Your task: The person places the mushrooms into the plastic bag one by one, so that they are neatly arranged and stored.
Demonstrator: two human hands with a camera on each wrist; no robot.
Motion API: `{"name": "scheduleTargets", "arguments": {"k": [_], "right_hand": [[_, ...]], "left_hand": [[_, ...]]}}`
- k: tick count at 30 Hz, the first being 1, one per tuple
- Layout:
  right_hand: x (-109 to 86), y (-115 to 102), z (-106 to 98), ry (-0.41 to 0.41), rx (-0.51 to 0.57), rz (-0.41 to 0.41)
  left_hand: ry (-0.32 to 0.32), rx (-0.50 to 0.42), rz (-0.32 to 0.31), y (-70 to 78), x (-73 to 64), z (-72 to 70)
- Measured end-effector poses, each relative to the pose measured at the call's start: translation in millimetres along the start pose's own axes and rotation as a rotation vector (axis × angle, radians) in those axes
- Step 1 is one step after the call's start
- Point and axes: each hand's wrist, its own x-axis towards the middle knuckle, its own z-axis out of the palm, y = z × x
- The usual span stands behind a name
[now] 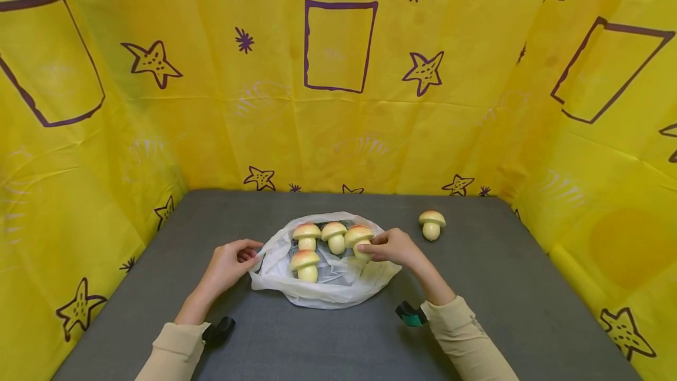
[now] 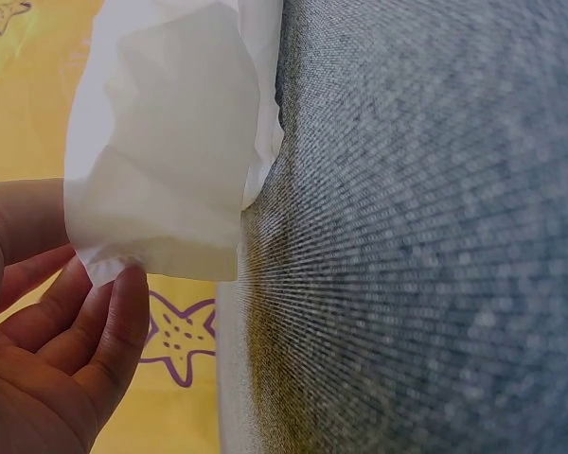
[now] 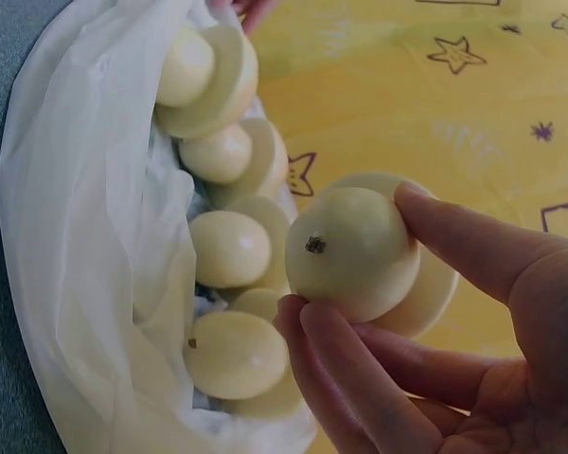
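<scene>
A white plastic bag (image 1: 328, 296) lies spread on the table with its mouth open upward. Inside it are several toy mushrooms (image 1: 304, 265), cream-stemmed with reddish-yellow caps. My left hand (image 1: 226, 264) pinches the bag's left rim; in the left wrist view the thumb is partly hidden behind the white plastic (image 2: 170, 142). At the bag's right side, my right hand (image 1: 394, 247) holds another toy mushroom (image 3: 350, 251) between thumb and fingers, above the bag's opening. Its stem end faces the right wrist camera, showing a small dark mark.
One more toy mushroom (image 1: 431, 226) stands on the dark grey table (image 1: 317, 346), behind and right of the bag. Yellow cloth (image 1: 338, 134) printed with purple stars and frames hangs at the back and both sides. Each wrist wears a dark camera (image 1: 219, 331).
</scene>
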Motion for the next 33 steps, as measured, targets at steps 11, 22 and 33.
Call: {"name": "scheduleTargets", "arguments": {"k": [11,22,33], "right_hand": [[2.3,-4.8,4.5,-0.022,-0.064,-0.026],[0.3,-11.9,16.0,-0.048,-0.099,-0.007],[2.1,-15.2,32.6,-0.063,-0.166,-0.052]], "left_hand": [[0.016,0.003,0.021,-1.2,0.5,-0.2],[0.019,0.002,0.033,-2.0,-0.8,-0.4],[0.001,0.014,0.008,-1.4,-1.1,-1.0]]}}
